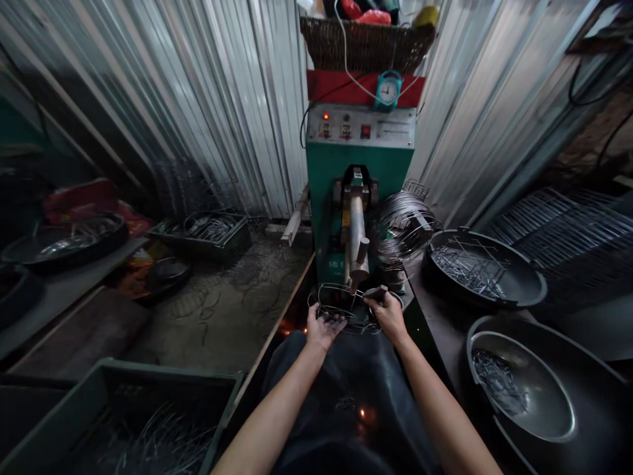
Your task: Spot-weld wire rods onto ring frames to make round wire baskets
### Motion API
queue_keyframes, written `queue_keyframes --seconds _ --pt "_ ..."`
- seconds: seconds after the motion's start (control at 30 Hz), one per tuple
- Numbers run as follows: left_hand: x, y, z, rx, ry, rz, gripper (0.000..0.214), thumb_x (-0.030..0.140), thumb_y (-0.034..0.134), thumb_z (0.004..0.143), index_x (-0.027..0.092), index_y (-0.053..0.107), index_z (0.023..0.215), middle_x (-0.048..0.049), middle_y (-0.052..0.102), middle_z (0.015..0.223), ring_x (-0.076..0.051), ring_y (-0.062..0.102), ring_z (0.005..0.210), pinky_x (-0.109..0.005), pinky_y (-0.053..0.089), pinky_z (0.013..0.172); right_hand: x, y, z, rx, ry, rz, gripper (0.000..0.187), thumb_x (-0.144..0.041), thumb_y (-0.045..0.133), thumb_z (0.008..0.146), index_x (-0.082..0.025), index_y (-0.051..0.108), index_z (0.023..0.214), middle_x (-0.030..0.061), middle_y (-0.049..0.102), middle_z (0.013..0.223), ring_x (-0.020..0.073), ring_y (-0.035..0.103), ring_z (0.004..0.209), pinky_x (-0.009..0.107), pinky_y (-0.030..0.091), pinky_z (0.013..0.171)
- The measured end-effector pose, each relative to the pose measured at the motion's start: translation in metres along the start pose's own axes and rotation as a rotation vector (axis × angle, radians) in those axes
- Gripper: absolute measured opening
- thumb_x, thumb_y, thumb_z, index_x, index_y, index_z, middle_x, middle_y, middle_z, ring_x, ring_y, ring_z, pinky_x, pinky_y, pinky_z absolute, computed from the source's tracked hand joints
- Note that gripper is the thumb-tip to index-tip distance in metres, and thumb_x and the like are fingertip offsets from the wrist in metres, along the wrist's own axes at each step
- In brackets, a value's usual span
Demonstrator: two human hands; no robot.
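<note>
A round wire frame (322, 290) of thin bent wires lies just under the welding machine's electrode tip (355, 285). My left hand (324, 328) is at the frame's left side, palm upward, thumb raised and fingers curled against the wires. My right hand (389, 316) is closed at the frame's right side, pinching a small dark flat block (376, 292) between thumb and fingers near the tip. The green spot-welding machine (324, 171) stands straight ahead, its metal arm (357, 224) reaching toward me. Wires behind the fingers are partly hidden.
A coil of wire (403, 224) hangs right of the machine. Pans with short wire pieces (537, 287) (568, 422) stand on the right. At lower left is a green bin (163, 373) holding wires; another tray (222, 244) sits farther back. A small clock (388, 89) is on the machine.
</note>
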State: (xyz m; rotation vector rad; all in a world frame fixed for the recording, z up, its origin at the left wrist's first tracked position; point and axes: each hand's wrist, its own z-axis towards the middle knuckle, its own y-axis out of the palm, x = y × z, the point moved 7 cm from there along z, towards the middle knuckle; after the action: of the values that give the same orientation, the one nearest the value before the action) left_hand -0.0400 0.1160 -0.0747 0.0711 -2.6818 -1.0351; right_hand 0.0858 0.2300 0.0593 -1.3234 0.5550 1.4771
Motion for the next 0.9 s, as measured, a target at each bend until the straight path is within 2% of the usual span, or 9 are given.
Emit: queue_keyframes --seconds 0.27,0.37,0.47,0.53,0.6,0.67,0.73,0.8,0.9 --pt "-0.01 0.003 0.002 -0.011 -0.081 -0.007 0.038 0.054 0.054 0.07 0.018 0.043 0.077 -0.0109 0.053 0.08 -0.028 0.061 0.082 -0.044 0.052 0.065 -0.002 0.004 0.003 -0.01 -0.058 -0.116 0.014 -0.036 0.064 0.069 -0.022 0.066 0.074 0.0017 0.068 0.073 0.0207 0.061 0.072 0.032 0.046 0.072" --pt "-0.01 0.002 -0.001 -0.06 -0.093 0.064 0.041 0.058 0.05 0.071 0.017 0.045 0.078 -0.0127 0.055 0.082 -0.028 0.061 0.082 -0.045 0.051 0.068 0.003 0.002 0.001 -0.018 -0.013 -0.005 0.019 -0.037 0.066 0.067 -0.02 0.067 0.075 0.003 0.069 0.076 0.0208 0.062 0.074 0.034 0.047 0.074" --pt "-0.009 -0.007 -0.01 -0.103 -0.042 0.25 0.049 0.063 0.045 0.073 0.016 0.05 0.085 -0.0148 0.058 0.089 -0.028 0.061 0.087 -0.047 0.048 0.074 0.018 -0.008 -0.006 0.067 0.112 0.208 0.026 -0.039 0.068 0.066 -0.017 0.067 0.08 0.0055 0.07 0.081 0.0218 0.063 0.079 0.036 0.047 0.077" --pt "-0.006 -0.016 -0.018 -0.072 0.129 0.485 0.051 0.062 0.051 0.07 0.016 0.054 0.092 -0.0139 0.059 0.094 -0.028 0.059 0.093 -0.047 0.045 0.081 0.027 -0.014 -0.013 0.123 0.161 0.306 0.027 -0.038 0.069 0.065 -0.017 0.068 0.082 0.0065 0.07 0.086 0.0224 0.063 0.083 0.037 0.047 0.081" --pt "0.0 -0.016 -0.03 -0.042 0.448 0.785 0.049 0.054 0.063 0.065 0.018 0.056 0.097 -0.0123 0.059 0.1 -0.028 0.056 0.101 -0.046 0.04 0.09 0.03 -0.015 -0.018 0.135 0.161 0.375 0.025 -0.038 0.067 0.068 -0.017 0.069 0.082 0.0063 0.07 0.087 0.0223 0.062 0.086 0.038 0.045 0.084" --pt "-0.001 -0.002 -0.047 -0.081 0.832 1.078 0.047 0.042 0.07 0.063 0.018 0.056 0.101 -0.0122 0.058 0.107 -0.028 0.05 0.11 -0.045 0.035 0.097 0.03 -0.013 -0.022 0.143 0.148 0.426 0.023 -0.037 0.067 0.069 -0.018 0.069 0.081 0.0052 0.07 0.085 0.0215 0.062 0.086 0.037 0.045 0.085" --pt "-0.011 0.014 -0.063 -0.141 1.131 1.312 0.045 0.038 0.068 0.066 0.018 0.055 0.105 -0.0128 0.056 0.111 -0.028 0.048 0.113 -0.046 0.034 0.099 0.03 -0.014 -0.024 0.162 0.132 0.437 0.022 -0.036 0.07 0.067 -0.018 0.069 0.08 0.0041 0.07 0.083 0.0209 0.062 0.085 0.036 0.045 0.085" --pt "-0.02 0.025 -0.07 -0.167 1.304 1.483 0.044 0.035 0.066 0.07 0.017 0.053 0.108 -0.0125 0.057 0.109 -0.028 0.051 0.108 -0.047 0.038 0.095 0.034 -0.022 -0.028 0.238 0.131 0.428 0.024 -0.035 0.072 0.064 -0.018 0.068 0.081 0.0034 0.07 0.082 0.0204 0.062 0.084 0.035 0.045 0.084" --pt "-0.022 0.033 -0.079 -0.134 1.483 1.602 0.042 0.032 0.064 0.072 0.018 0.051 0.11 -0.0121 0.056 0.106 -0.027 0.052 0.104 -0.046 0.042 0.091 0.053 -0.051 -0.039 0.473 0.161 0.499 0.028 -0.04 0.068 0.068 -0.018 0.065 0.085 0.0022 0.069 0.084 0.0187 0.062 0.082 0.035 0.046 0.082"
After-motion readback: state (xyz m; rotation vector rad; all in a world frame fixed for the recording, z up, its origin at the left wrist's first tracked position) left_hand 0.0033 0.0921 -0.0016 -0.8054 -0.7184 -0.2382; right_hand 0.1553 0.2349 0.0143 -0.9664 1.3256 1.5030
